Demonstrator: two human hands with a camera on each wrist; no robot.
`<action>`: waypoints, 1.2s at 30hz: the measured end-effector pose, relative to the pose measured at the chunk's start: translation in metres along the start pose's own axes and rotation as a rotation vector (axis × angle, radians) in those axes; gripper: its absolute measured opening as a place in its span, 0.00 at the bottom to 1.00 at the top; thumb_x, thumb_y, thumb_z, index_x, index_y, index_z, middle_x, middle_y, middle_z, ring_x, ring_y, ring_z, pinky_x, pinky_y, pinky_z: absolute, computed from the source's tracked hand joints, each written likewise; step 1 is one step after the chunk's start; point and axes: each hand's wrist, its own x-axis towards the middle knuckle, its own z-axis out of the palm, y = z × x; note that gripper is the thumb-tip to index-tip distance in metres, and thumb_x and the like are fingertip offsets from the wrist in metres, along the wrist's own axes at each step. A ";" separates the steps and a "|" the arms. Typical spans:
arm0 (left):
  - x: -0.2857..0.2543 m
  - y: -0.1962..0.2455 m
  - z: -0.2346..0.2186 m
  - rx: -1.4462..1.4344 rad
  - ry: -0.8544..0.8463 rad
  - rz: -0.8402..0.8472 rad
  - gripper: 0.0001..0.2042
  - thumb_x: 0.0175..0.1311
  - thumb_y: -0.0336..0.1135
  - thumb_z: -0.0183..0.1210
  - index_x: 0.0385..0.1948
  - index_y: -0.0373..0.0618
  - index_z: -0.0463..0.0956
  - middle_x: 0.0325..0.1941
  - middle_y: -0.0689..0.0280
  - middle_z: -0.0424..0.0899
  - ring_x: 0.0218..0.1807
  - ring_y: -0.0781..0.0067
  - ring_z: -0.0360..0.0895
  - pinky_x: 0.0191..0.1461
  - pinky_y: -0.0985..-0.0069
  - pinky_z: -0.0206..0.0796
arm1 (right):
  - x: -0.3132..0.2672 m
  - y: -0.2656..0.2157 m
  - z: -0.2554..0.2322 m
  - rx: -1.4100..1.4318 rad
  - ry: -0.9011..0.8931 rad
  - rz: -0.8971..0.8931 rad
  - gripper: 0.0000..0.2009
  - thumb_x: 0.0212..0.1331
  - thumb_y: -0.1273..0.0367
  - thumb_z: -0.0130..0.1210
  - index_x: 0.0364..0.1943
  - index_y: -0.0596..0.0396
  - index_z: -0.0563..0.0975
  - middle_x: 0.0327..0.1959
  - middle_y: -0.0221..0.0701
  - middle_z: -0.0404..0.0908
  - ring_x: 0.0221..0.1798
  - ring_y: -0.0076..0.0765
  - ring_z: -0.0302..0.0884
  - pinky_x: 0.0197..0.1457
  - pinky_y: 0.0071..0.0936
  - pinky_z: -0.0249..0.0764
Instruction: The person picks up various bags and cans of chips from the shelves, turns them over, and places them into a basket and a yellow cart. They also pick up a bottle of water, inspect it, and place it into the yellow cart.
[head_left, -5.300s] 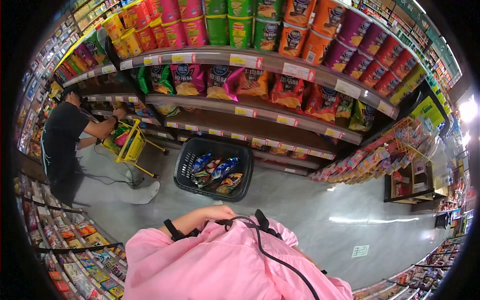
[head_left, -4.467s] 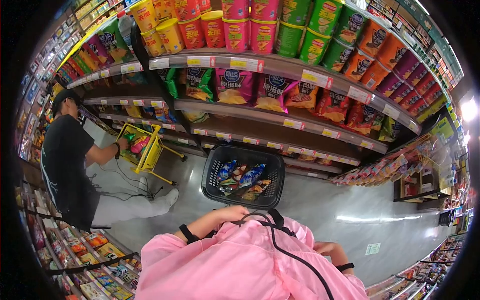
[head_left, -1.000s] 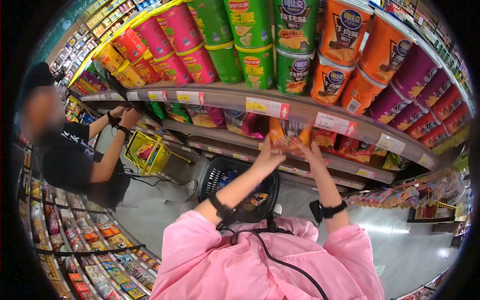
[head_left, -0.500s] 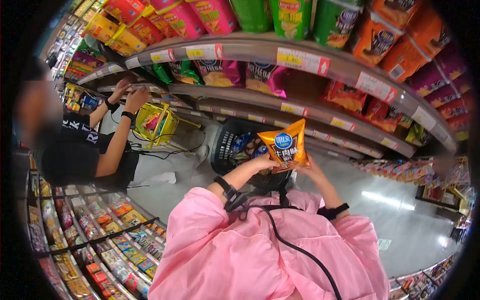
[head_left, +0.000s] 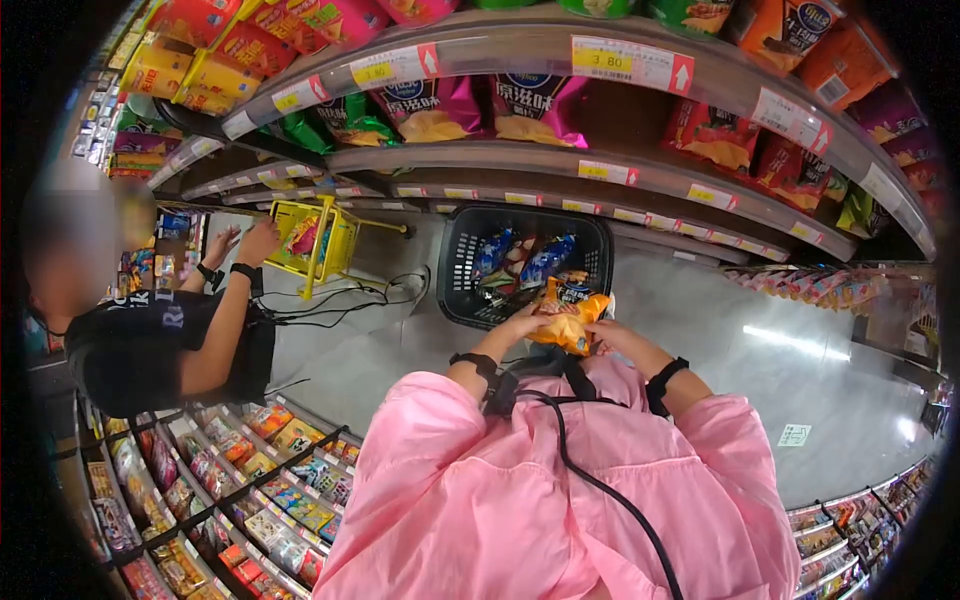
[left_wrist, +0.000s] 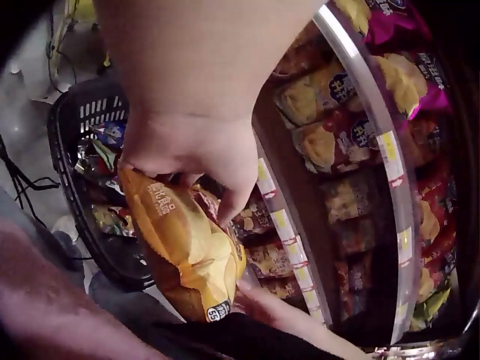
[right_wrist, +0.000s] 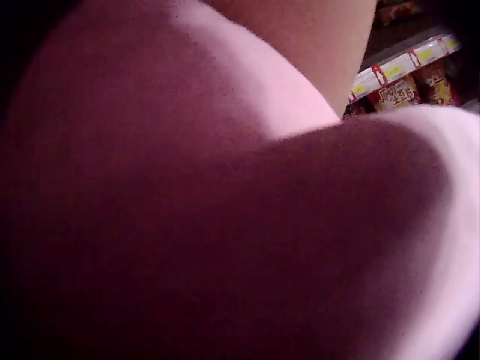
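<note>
Between hands (head_left: pixel 523 325) (head_left: pixel 613 337), orange bag (head_left: pixel 568 325); long axis aslant toward pink shirt (head_left: pixel 560 490)

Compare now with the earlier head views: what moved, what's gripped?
Orange chip bag: taken off the shelf, brought down toward the body, now at the near side of the black basket. Left hand and right hand went from the waist to gripping it. A gap shows between the pink bags and red bags. Unchanged: basket on floor, blue packets inside.
</note>
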 end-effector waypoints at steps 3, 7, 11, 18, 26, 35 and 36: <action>-0.016 0.013 -0.004 0.155 0.118 -0.115 0.20 0.44 0.35 0.53 0.42 0.40 0.66 0.35 0.65 0.73 0.34 0.75 0.69 0.36 0.80 0.62 | 0.020 0.012 -0.003 0.032 0.029 -0.057 0.20 0.45 0.54 0.49 0.36 0.53 0.66 0.26 0.34 0.72 0.12 0.28 0.67 0.14 0.24 0.64; -0.022 0.022 -0.009 0.254 0.176 -0.204 0.24 0.45 0.43 0.51 0.45 0.41 0.64 0.36 0.61 0.73 0.25 0.73 0.70 0.26 0.78 0.61 | 0.027 0.003 -0.005 -0.080 0.052 -0.068 0.22 0.48 0.52 0.45 0.41 0.53 0.65 0.29 0.36 0.74 0.15 0.30 0.70 0.14 0.21 0.65; -0.015 0.015 -0.018 0.252 0.200 -0.172 0.24 0.46 0.43 0.50 0.47 0.43 0.61 0.37 0.62 0.73 0.28 0.73 0.70 0.29 0.78 0.61 | 0.032 -0.010 -0.001 -0.105 0.077 -0.046 0.22 0.49 0.53 0.44 0.44 0.53 0.64 0.31 0.37 0.74 0.18 0.32 0.73 0.16 0.22 0.66; -0.011 0.007 -0.026 0.222 0.242 -0.132 0.22 0.51 0.43 0.47 0.49 0.47 0.59 0.42 0.64 0.70 0.37 0.72 0.70 0.37 0.74 0.60 | 0.014 -0.028 -0.002 -0.536 0.150 -0.136 0.19 0.48 0.55 0.46 0.41 0.50 0.67 0.32 0.31 0.72 0.26 0.31 0.72 0.22 0.26 0.66; -0.017 0.034 -0.014 0.131 0.317 -0.109 0.15 0.50 0.39 0.47 0.39 0.43 0.67 0.34 0.64 0.74 0.30 0.72 0.72 0.31 0.76 0.62 | 0.024 -0.017 -0.030 -0.553 0.041 -0.185 0.19 0.47 0.56 0.47 0.41 0.51 0.68 0.32 0.30 0.72 0.25 0.28 0.71 0.23 0.25 0.65; 0.016 0.068 0.000 0.107 0.301 -0.060 0.13 0.48 0.36 0.49 0.36 0.46 0.69 0.29 0.67 0.75 0.26 0.76 0.72 0.29 0.79 0.61 | 0.010 -0.014 -0.109 0.042 0.373 -0.509 0.15 0.47 0.62 0.47 0.40 0.49 0.68 0.33 0.28 0.72 0.28 0.26 0.71 0.28 0.24 0.66; 0.017 0.086 0.007 0.094 0.309 -0.029 0.12 0.47 0.35 0.49 0.35 0.45 0.70 0.27 0.66 0.75 0.26 0.76 0.72 0.29 0.80 0.61 | 0.001 -0.018 -0.120 0.126 0.464 -0.569 0.14 0.48 0.63 0.47 0.40 0.50 0.68 0.32 0.27 0.73 0.27 0.25 0.71 0.28 0.24 0.66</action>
